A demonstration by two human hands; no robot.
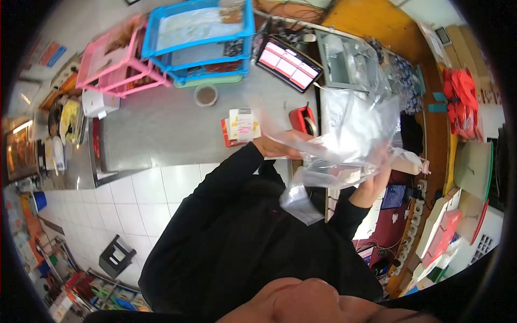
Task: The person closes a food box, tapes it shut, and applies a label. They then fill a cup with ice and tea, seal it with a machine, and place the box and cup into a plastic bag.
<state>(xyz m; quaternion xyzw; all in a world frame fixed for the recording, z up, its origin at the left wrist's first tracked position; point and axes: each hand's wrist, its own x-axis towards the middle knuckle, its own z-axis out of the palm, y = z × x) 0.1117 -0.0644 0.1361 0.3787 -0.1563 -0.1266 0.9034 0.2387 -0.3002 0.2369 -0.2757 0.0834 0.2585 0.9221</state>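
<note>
A large clear plastic bag (350, 134) is stretched between my two hands, crumpled and shiny, with a loose end hanging toward my chest. My left hand (280, 145) grips its left side, the fingers partly covered by the film. On the other side my right hand (375, 180) is closed on the bag's lower right part. Close to my left hand, a small stack of white and red-yellow packets (240, 127) lies on the metal counter (156, 129). A red pouch (303, 119) with a roll of tape in it sits just beyond that hand.
At the back stand blue stacked trays (199, 48) and a pink rack (116, 56). A tablet (289, 63) with a lit screen leans beside a grey cash drawer (344, 59). A round tub (205, 96) rests on the counter. Red bags (460, 102) hang at right; a black stool (117, 257) stands on the tiles.
</note>
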